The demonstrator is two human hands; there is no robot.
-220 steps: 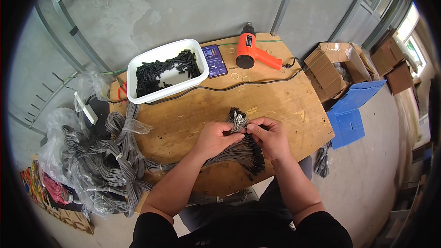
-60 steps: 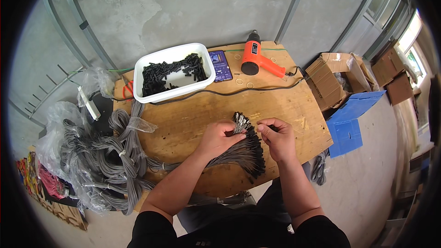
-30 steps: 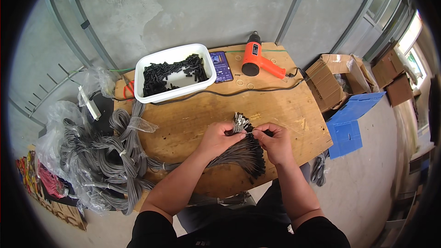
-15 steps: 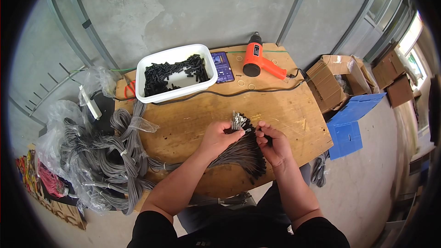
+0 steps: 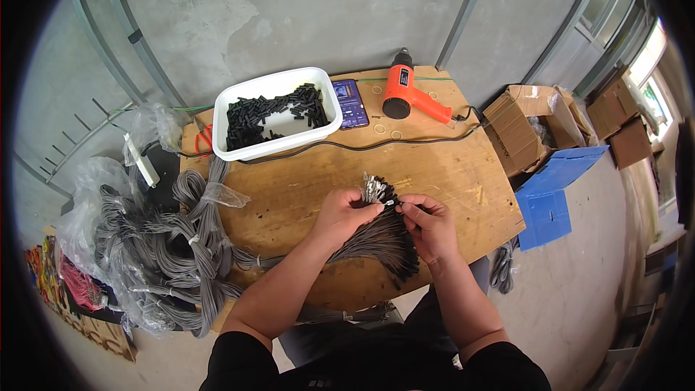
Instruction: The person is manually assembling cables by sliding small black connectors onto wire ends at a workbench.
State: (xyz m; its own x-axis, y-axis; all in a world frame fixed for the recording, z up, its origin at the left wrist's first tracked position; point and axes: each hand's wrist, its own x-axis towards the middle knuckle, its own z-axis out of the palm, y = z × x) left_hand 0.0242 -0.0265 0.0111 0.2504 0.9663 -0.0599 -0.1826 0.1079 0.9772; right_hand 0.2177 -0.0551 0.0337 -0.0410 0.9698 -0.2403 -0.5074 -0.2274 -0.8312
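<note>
My left hand (image 5: 342, 216) is closed in a pinch on the pale metal-tipped end of one grey cable (image 5: 389, 203). Facing it, my right hand (image 5: 431, 228) has thumb and forefinger pressed together on a small black sleeve (image 5: 398, 203) right at that tip. How far the sleeve sits over the cable end is too small to tell. Beneath both hands fans a bundle of grey cables (image 5: 369, 241). Bare silvery tips (image 5: 374, 187) stand up by my left fingers, while many other ends, with black sleeves (image 5: 405, 268), spread to the right.
Behind the hands stands a white tub (image 5: 335, 112) of short black tubes (image 5: 250, 119). A phone (image 5: 351, 105) and an orange heat gun (image 5: 400, 90) lie beside it, with a black cord (image 5: 391, 143) crossing the wooden table (image 5: 289, 181). Coiled grey cables (image 5: 206, 246) fill the left side.
My right hand has moved slightly left, bringing its fingertips against the cable tip. The left hand has stayed almost where it was.
</note>
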